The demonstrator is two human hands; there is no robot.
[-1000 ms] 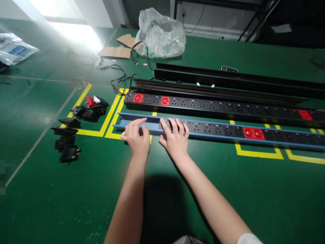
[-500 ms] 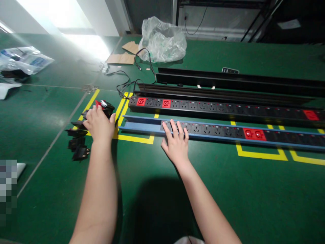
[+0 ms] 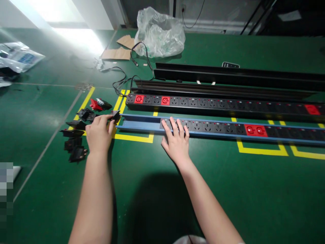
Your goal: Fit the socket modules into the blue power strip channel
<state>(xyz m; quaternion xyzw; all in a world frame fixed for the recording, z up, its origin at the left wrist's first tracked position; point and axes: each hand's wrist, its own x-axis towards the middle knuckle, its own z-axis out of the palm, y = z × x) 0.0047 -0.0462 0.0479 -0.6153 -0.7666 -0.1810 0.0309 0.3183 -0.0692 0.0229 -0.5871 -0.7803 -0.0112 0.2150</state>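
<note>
Between the thumb and fingers of my left hand (image 3: 100,135) is a small black socket module (image 3: 115,115), close to the open left end of a blue metal channel (image 3: 142,124). My right hand (image 3: 175,144) lies with fingers spread on the black sockets (image 3: 196,126) seated in that channel. Two red sockets (image 3: 255,130) sit farther right in the same row. Beside my left hand, several loose black socket modules (image 3: 72,144) are piled on the green surface, with red ones (image 3: 98,104) behind them.
Behind the channel runs a black power strip (image 3: 203,103) with red and black sockets. Black metal channels (image 3: 228,76) lie beyond it. Black cables (image 3: 119,81), cardboard pieces (image 3: 116,53) and a clear plastic bag (image 3: 159,34) are at the back. Yellow tape (image 3: 132,138) marks the green surface.
My left hand has come away from the loose pile with a black socket module, moving toward the channel's left end. My right hand stays on the sockets. The view has shifted slightly.
</note>
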